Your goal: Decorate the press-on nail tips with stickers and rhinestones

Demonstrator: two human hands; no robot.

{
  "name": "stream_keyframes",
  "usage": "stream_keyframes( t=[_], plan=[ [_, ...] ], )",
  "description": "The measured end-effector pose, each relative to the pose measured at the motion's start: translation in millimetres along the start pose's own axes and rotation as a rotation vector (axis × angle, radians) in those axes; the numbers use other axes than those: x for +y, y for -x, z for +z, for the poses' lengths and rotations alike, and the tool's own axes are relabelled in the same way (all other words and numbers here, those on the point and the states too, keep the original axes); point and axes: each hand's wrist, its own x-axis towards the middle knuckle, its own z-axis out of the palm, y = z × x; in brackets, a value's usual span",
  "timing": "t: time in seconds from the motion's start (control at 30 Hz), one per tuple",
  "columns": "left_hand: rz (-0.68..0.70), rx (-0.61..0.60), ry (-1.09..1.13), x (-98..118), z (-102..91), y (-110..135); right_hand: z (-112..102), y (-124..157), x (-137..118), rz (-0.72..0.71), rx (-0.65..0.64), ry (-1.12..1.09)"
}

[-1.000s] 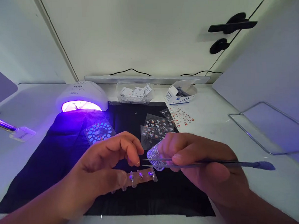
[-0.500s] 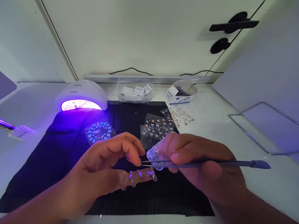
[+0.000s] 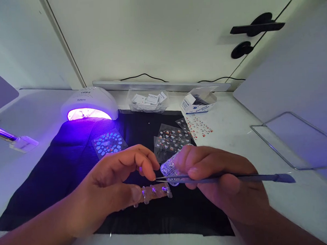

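Observation:
My left hand (image 3: 114, 175) is half curled, its thumb against the left end of a narrow strip (image 3: 157, 193) that carries several clear, ring-like pieces with shiny purple-lit stones. Its index finger is bent above the strip, with a tiny speck at the fingertip. My right hand (image 3: 222, 174) grips dark metal tweezers (image 3: 209, 179), held level with the points to the left. Those points reach that fingertip, slightly apart; whether they pinch the speck I cannot tell. Behind the right fingers lies a clear compartment case of small gems (image 3: 168, 167), partly hidden.
A glowing nail lamp (image 3: 89, 102) stands at the back left of the black cloth (image 3: 68, 184). Sticker sheets (image 3: 108, 142) lie on the cloth. Behind it are a clear tub of packets (image 3: 147, 101) and an alcohol pad box (image 3: 197, 101). At right stands a wire frame (image 3: 278, 155).
Both hands keep nearly the same pose. The tweezer points and the left index fingertip have shifted only very slightly, and the view has moved a little.

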Motion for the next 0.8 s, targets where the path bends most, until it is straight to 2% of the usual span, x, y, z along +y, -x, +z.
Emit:
stream_keyframes(
  t=[0.3, 0.63, 0.8],
  plan=[
    [-0.014, -0.006, -0.017, -0.4, -1.2, -0.1, 2.1, 0.3, 0.4, 0.002, -0.008, -0.016],
    [-0.015, -0.03, -0.004, -2.2, -4.6, -0.4, 6.2, -1.1, 1.3, 0.021, 0.072, -0.083],
    [0.066, -0.02, -0.097, -2.8, -6.9, -1.7, 6.2, -1.6, 3.0, 0.083, 0.125, -0.12]
  ],
)
